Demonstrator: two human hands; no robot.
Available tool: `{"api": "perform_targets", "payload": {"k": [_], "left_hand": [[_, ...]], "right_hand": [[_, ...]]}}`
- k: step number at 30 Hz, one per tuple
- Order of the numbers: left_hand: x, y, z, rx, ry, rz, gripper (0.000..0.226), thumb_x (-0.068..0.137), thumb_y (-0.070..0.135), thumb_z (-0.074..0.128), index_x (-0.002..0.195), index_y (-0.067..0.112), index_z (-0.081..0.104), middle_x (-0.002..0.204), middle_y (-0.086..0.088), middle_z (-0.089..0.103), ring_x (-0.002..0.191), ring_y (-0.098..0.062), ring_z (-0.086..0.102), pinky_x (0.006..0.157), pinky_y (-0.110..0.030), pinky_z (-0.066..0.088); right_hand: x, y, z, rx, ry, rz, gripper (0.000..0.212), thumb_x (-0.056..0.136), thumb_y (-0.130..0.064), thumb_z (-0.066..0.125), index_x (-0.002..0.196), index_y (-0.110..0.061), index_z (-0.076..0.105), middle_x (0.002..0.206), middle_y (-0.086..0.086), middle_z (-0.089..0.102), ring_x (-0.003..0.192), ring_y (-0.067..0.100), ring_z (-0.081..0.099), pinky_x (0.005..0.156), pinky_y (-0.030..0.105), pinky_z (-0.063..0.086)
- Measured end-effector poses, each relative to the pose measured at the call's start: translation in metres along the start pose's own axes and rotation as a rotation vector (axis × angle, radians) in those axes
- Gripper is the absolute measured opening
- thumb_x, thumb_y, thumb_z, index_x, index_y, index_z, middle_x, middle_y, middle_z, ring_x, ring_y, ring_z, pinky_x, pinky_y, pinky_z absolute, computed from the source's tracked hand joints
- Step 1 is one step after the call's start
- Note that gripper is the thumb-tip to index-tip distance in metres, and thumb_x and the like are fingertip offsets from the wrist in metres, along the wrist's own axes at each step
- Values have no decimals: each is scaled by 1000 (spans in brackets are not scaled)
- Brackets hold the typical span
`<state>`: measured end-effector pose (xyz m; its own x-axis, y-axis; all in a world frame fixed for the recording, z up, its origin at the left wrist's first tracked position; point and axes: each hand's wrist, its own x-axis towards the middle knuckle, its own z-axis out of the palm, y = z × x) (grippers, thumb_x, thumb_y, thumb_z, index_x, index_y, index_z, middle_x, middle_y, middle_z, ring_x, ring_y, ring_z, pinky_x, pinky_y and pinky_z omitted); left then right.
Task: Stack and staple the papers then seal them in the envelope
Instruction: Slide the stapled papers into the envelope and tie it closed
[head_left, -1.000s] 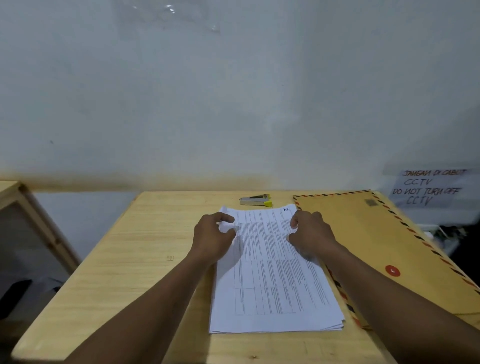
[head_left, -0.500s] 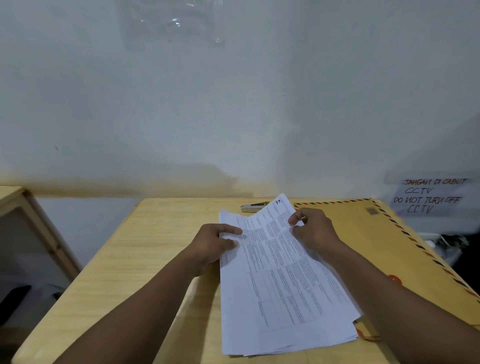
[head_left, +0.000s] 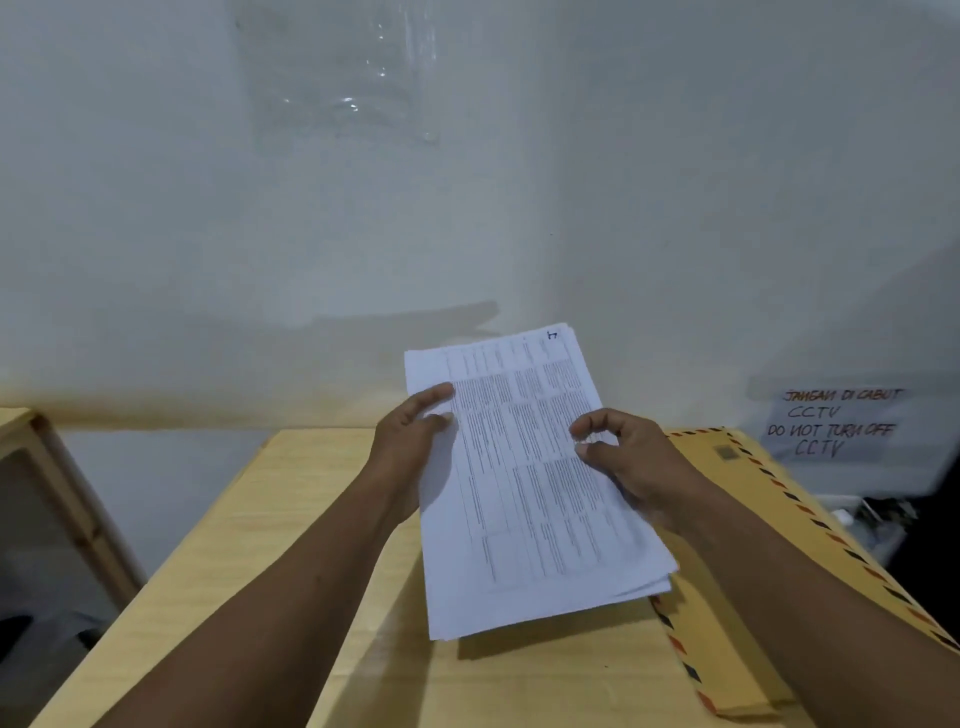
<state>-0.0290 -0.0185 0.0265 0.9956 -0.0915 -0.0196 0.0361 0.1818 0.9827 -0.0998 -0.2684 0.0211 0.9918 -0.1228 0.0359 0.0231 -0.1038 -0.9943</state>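
Holding the stack of white printed paper sheets lifted off the pale wooden table, tilted with the far edge raised toward twelve o'clock. Left hand at nine o'clock of the stack, grip pinching the left margin, thumb on top and the other digits hidden beneath. Right hand at three o'clock, thumb and forefinger curled and pinching the right edge. Near corner at five o'clock fanned, sheets not yet flush. Best done by standing the stack upright and tapping an edge on the bare table at six o'clock, loosening both grips just enough to let the sheets settle, then squaring a second edge before stapling. Brown paper envelope with a red-and-dark striped border lying flat from two to five o'clock, partly under the stack's near corner, likely to catch a tapped edge. No stapler visible; possibly hidden behind the raised sheets. Handwritten white CCTV notice on the wall at two o'clock, well apart.
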Motion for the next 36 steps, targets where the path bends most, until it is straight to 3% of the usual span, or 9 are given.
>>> {"api": "perform_targets", "payload": {"k": [4,8,13,16,20,24,30,33,36], "left_hand": [[-17,-14,15,126,-61,1,27,95,2,64,106,22,79,118,5,72,101,-15,70,73,-20,55],[-13,-20,36,55,100,8,30,97,-2,58,102,19,79,103,12,71,95,-10,68,93,-32,55],[4,-11,77,18,262,86,32,99,-2,52,110,18,74,95,21,62,92,-5,64,90,-25,51],[7,-16,119,-1,299,85,34,98,-2,52,116,18,72,108,13,65,107,-15,64,101,-30,51],[-7,-32,179,-34,297,48,34,100,-2,47,119,18,68,120,6,62,96,-14,61,77,-18,48],[-18,-47,210,-24,200,-29,38,98,-1,46,122,18,67,121,5,62,98,-16,59,79,-21,48],[-39,-54,223,252,-233,-74,47,100,13,53,145,15,46,134,-3,58,81,-10,62,72,-30,56],[-61,-62,222,433,-392,-36,68,100,38,53,156,28,16,146,-8,48,96,-29,71,83,-47,62],[-95,-82,212,745,-400,234,58,96,49,44,145,36,16,120,-4,66,93,-28,70,83,-48,58]], "right_hand": [[-4,-18,-5,-26,74,19,8,94,-1,63,93,-8,68,119,15,67,96,34,73,80,51,62],[-12,-31,-27,-86,-1,128,9,89,-5,71,97,-4,68,116,12,69,90,28,75,70,35,62],[-28,-39,-85,-47,42,180,11,89,-9,72,100,-8,74,108,15,71,79,27,67,62,35,57],[-37,-33,-109,165,125,160,14,92,-7,67,105,-9,73,109,17,71,81,28,69,67,39,58],[-41,-9,-117,299,242,128,19,91,-4,67,105,-13,75,119,12,72,107,30,69,86,50,60],[-59,1,-131,-11,377,49,21,90,-2,68,101,-19,75,120,6,70,106,26,69,88,41,60],[-113,-18,-157,-568,493,-38,29,96,-2,56,117,-17,70,137,-4,57,90,22,66,55,18,55],[-150,-22,-165,-581,593,-36,34,95,2,53,119,-15,70,140,2,57,105,24,63,67,19,57],[-189,-16,-169,-459,721,11,35,94,4,53,120,-14,69,137,3,56,98,28,66,53,18,54]]}}
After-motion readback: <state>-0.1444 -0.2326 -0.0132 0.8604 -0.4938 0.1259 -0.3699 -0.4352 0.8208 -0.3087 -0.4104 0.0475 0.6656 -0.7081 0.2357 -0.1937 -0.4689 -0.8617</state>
